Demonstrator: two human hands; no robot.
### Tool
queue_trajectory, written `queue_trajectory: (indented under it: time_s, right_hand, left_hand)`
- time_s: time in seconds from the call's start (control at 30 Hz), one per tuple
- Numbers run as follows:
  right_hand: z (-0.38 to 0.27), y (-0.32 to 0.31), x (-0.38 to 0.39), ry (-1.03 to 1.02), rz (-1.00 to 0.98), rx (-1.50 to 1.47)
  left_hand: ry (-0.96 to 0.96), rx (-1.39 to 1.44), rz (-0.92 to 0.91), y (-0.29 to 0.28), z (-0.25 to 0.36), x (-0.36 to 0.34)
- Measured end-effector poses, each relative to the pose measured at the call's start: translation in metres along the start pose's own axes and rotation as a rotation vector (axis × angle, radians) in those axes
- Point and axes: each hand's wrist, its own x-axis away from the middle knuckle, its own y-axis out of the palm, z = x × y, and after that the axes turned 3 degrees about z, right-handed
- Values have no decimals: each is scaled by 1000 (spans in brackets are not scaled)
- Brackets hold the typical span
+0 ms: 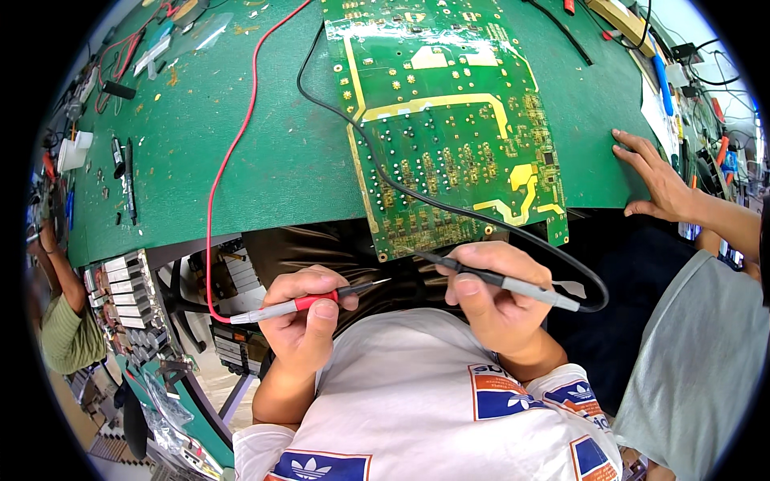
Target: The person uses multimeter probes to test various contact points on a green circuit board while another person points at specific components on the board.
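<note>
A large green circuit board (449, 144) lies on the green-topped bench, its near end reaching past the bench edge toward me. My left hand (303, 317) is closed around a red and grey test probe (281, 309), whose bare metal tip points right, short of the board. In my right hand (501, 297) is a black and grey test probe (513, 286), held like a pen. Its tip points left, close to the board's near edge; whether it touches cannot be made out. A red lead (234, 148) trails from the left probe, and a black lead (417, 192) crosses over the board.
Another person's hand (658, 176) rests on the bench (265, 160) at the right. Pens (129, 180) and small scraps lie at the left. Tools and cables crowd the far right, including a blue-handled tool (662, 84). A second person (70, 329) appears at the far left.
</note>
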Motion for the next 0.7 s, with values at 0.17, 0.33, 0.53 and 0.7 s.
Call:
queue_trajectory:
  time_s: [0.17, 0.33, 0.53, 0.7]
  right_hand:
    - [2, 5, -6, -37, -50, 134]
    - [3, 5, -4, 20, 49, 51]
    - [5, -9, 3, 73, 218, -63]
    - [3, -18, 3, 51, 267, -97]
  left_hand:
    - [22, -1, 4, -1, 2, -1]
    - [1, 2, 19, -2, 1, 0]
    - [23, -3, -2, -3, -1, -1]
    - [-19, 12, 28, 3, 5, -3]
